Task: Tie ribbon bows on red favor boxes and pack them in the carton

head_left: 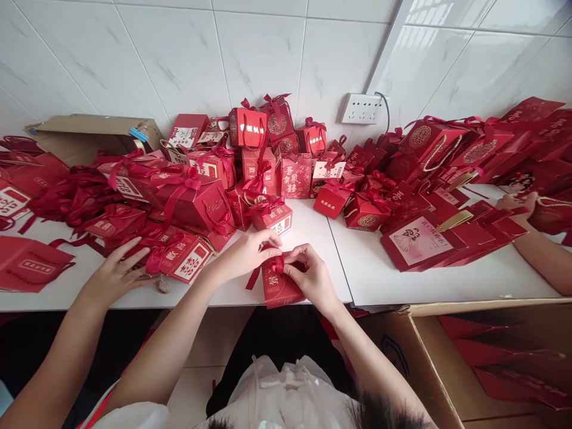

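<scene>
A small red gift box [277,292] lies at the white table's [370,268] front edge. A dark red ribbon [277,264] runs over its top. My left hand [248,253] and my right hand [313,277] meet above the box, the fingers of both pinched on the ribbon at its knot. A loose ribbon end hangs off the box's left side.
Heaps of red gift boxes [268,173] and flat red bags [420,241] fill the back of the table. Another person's hand [114,274] rests beside a labelled box [185,259] on the left. A third arm [536,256] reaches in from the right. Cardboard cartons stand at the lower right [447,369] and far left [89,134].
</scene>
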The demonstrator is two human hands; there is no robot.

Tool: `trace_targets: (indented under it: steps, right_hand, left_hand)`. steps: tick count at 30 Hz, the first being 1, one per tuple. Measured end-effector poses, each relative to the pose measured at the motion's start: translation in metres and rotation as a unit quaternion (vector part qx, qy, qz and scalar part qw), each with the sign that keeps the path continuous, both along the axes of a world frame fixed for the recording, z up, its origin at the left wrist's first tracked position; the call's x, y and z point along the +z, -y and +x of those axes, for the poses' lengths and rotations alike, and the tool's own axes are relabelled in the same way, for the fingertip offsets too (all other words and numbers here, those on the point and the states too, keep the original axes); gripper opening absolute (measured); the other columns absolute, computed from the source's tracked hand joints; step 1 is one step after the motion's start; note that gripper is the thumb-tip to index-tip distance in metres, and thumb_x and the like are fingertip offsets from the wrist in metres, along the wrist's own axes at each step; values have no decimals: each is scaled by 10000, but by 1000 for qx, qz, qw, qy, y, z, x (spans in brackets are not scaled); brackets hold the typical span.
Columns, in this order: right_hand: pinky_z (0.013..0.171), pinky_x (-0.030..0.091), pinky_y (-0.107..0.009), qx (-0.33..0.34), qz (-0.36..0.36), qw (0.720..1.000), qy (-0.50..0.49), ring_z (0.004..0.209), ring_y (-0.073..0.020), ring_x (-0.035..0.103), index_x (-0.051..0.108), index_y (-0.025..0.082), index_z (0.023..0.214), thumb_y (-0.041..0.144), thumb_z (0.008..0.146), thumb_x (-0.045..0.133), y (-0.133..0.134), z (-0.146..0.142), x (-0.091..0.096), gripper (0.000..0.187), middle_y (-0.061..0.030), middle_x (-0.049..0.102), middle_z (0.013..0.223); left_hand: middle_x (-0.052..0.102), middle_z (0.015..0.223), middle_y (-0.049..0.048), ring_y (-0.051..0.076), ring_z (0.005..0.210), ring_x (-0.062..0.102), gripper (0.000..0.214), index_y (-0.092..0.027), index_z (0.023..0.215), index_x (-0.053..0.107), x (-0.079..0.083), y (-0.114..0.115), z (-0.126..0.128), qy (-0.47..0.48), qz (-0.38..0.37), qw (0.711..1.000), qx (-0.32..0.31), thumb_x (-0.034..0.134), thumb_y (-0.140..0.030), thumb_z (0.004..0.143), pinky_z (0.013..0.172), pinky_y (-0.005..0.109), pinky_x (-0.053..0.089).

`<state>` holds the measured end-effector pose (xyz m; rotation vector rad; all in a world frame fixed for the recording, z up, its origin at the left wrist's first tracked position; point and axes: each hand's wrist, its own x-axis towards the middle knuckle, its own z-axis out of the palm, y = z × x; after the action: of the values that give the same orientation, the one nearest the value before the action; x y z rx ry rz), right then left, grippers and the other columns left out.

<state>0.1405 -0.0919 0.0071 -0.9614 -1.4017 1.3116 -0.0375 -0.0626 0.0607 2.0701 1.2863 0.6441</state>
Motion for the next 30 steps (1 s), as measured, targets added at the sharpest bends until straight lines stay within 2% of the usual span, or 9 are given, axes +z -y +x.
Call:
trace_targets:
  steps: [6,12,16,19,23,30]
  right_hand:
    - [780,529,-326,-22,20,999,13,815,-177,665,513,221,793,329,761,682,0,-2,-3,204,-16,678,818]
    - [710,522,-303,-59,36,997,22,745,-166,639,529,215,773,350,769,664,1,-3,-4,190,-12,653,772]
    - [671,501,-285,-74,45,996,35,702,-155,608,539,217,759,326,774,654,2,-4,-2,159,4,630,735]
    - [641,493,-275,-78,44,995,41,670,-147,596,539,217,746,324,777,650,4,-3,0,157,11,626,717]
    - [646,500,-282,-77,41,995,49,673,-150,598,540,216,740,345,790,640,5,-3,-1,171,-3,640,728]
    - [630,479,-277,-74,64,992,84,657,-144,579,558,212,751,355,815,617,5,0,-2,167,-10,646,740]
  left_hand:
    - [653,826,-1,157,792,600,119,-197,826,587,-15,4,-1,38,-9,999,11,533,-303,831,738,268,467]
    - [635,835,30,187,886,566,67,-181,787,594,-26,19,3,39,93,995,0,533,-199,809,822,321,438]
    - [643,920,41,209,950,553,160,-188,862,633,-27,36,7,-8,134,990,35,495,-138,796,874,367,400]
    - [624,993,57,225,991,553,128,-190,884,646,-26,45,11,-27,134,988,74,540,-225,821,872,368,404]
    - [660,937,46,196,899,606,151,-191,884,631,-29,50,15,-18,117,988,96,519,-294,880,823,341,425]
    - [701,781,25,181,740,624,195,-199,828,633,-35,47,17,59,73,985,143,541,-367,863,725,302,486]
